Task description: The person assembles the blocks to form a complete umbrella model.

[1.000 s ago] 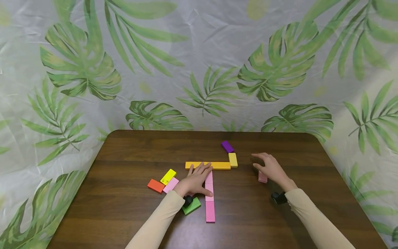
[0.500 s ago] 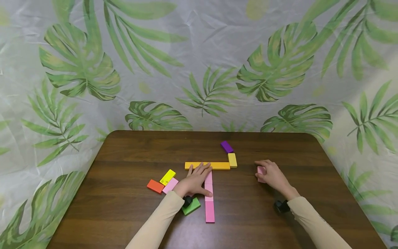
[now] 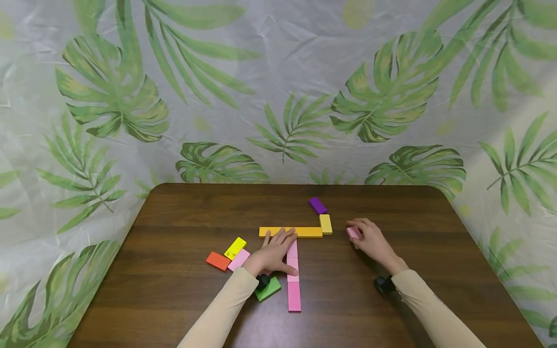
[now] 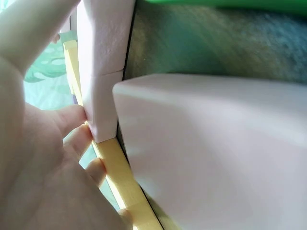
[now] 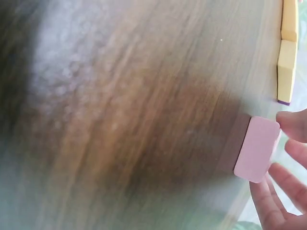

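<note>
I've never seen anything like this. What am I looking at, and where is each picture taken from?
There's no machine, just a person's left hand and right hand. The wide picture comes from the head; the two close-ups come from the wrists. On the brown table lie an orange strip, a pink row of blocks, a purple block, a green block, a red-orange block and two yellow blocks. The right hand pinches a pink block; the left hand rests over the orange strip and pink row.

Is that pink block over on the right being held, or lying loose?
Held: the right hand pinches the pink block at its edges. Whether it touches the table, I cannot tell.
</note>
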### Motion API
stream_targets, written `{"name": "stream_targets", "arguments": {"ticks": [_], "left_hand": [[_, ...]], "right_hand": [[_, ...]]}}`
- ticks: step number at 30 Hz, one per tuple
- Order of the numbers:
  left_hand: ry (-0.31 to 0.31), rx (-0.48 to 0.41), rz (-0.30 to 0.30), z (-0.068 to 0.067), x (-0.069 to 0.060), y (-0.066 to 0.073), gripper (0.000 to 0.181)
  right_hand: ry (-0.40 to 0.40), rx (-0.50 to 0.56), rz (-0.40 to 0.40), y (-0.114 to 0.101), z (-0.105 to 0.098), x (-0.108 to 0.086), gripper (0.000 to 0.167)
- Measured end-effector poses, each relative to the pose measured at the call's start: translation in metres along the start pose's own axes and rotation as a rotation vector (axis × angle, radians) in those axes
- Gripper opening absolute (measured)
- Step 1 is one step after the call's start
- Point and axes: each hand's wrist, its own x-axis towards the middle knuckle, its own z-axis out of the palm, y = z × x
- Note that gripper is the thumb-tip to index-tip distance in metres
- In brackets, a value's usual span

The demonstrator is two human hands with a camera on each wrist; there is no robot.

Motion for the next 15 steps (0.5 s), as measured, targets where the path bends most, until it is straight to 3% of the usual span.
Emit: {"name": "stream_targets", "arguments": {"ticks": [15], "left_hand": [[0.006,-0.003,-0.003,0.0016,0.0007,-0.0007,0.100]], "right_hand": [[-0.032,-0.033,0.016,-0.0025,-0.0041,-0.0098,0.051]]}}
